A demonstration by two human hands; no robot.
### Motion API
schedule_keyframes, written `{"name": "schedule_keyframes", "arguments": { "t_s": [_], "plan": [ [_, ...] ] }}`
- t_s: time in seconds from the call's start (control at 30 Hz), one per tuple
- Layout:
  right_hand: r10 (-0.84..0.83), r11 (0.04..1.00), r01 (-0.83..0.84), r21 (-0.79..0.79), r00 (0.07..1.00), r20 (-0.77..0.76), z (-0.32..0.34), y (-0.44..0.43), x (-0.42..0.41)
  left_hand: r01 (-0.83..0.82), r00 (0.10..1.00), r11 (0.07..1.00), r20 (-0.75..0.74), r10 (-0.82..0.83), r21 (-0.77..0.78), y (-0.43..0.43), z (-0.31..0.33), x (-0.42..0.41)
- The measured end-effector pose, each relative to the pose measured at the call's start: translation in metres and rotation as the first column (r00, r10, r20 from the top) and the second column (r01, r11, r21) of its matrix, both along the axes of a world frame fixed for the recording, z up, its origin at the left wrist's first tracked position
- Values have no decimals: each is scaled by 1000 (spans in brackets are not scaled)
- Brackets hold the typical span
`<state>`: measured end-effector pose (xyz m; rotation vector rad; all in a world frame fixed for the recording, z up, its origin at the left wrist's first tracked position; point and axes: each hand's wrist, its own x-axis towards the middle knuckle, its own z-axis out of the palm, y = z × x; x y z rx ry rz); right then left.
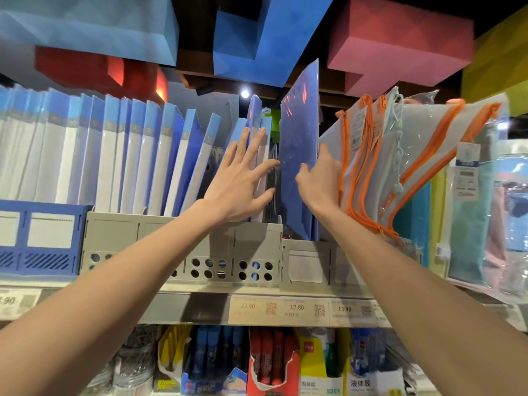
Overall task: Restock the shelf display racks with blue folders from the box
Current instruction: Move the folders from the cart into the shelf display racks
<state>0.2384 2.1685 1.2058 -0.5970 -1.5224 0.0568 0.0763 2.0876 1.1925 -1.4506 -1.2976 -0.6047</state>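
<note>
The shelf (171, 308) runs the full width, and most of it is taken up by the stocked folders (114, 152), blue and white, standing in racks and leaning more and more to the right. To the right hang the pouches (400, 155) with orange zips. Below the stocked folders sits the grey rack (160, 232), with a blue rack (43, 238) to its left.

Between the stocked folders and the pouches stands the folder (298, 132) now going in. It is upright and taller than its neighbours, and its lower end is hidden behind the rack front, so I cannot tell whether it is seated. The box is out of sight.

The left hand (240, 181) is spread flat against the last leaning folders, pressing them aside so the gap is open. The right hand (320, 178) grips the folder by its right edge, low down, fingers curled round it.

This looks like the insertion step. I would say the next move calls for pushing the folder straight down into its slot while the left hand holds the gap, then letting go with both and checking that the row stands. Price tags (297, 308) line the shelf edge.
</note>
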Motion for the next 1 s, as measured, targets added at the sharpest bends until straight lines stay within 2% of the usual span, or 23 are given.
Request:
{"name": "schedule_keyframes", "arguments": {
  "t_s": [0.13, 0.43, 0.63, 1.0],
  "plan": [
    [135, 991, -136, 4, 983, -123, 1, -4, -5, 5, 1000, 1000, 0, -5, 7, 1, 0, -1],
    [285, 955, -296, -34, 941, -180, -2, -13, -14, 15, 1000, 1000, 8, -15, -16, 1, 0, -1],
    [332, 943, -334, 1, 939, -88, -8, -9, -7, 41, 998, 999, 45, -40, -21, -2, -8, 7],
    [322, 936, -325, -132, 946, -44, -36, 10, 11, 4, 996, 998, 89, 1, -57, 4, -23, 13]
  ]
}}
